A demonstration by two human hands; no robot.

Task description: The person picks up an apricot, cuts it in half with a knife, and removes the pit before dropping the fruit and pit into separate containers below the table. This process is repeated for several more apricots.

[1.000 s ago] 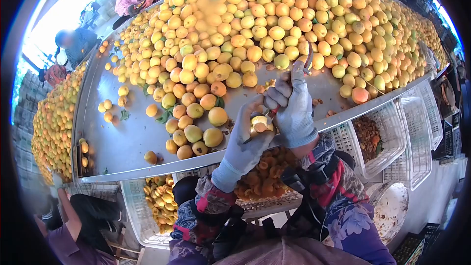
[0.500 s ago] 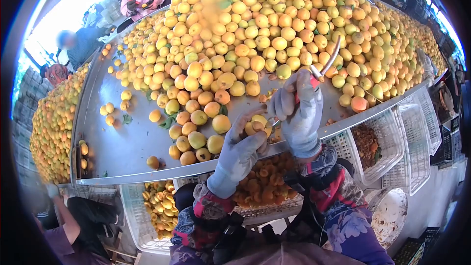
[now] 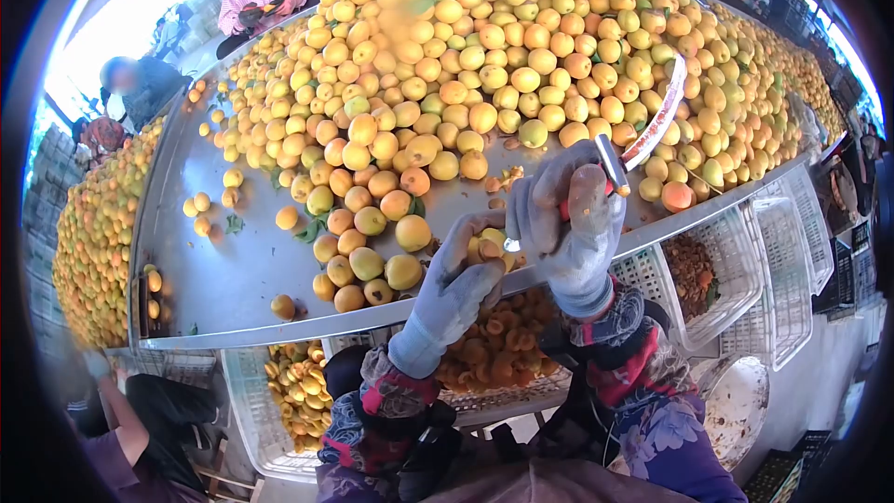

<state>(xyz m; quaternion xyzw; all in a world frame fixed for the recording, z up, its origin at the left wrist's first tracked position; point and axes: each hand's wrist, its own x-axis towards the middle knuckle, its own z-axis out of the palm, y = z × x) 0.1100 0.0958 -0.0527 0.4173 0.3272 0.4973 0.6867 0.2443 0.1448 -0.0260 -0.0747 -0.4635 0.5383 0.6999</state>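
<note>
Because your left hand's (image 3: 442,298) fingers pinch the fruit (image 3: 486,248), it is probably steady beside the tool (image 3: 612,166) that your right hand's (image 3: 582,261) curled fingers grip, by the table's (image 3: 270,335) near rim.

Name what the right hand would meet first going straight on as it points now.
Likely the round orange-yellow fruit at the near edge of the heap, though how high the right hand sits is unclear.
</note>
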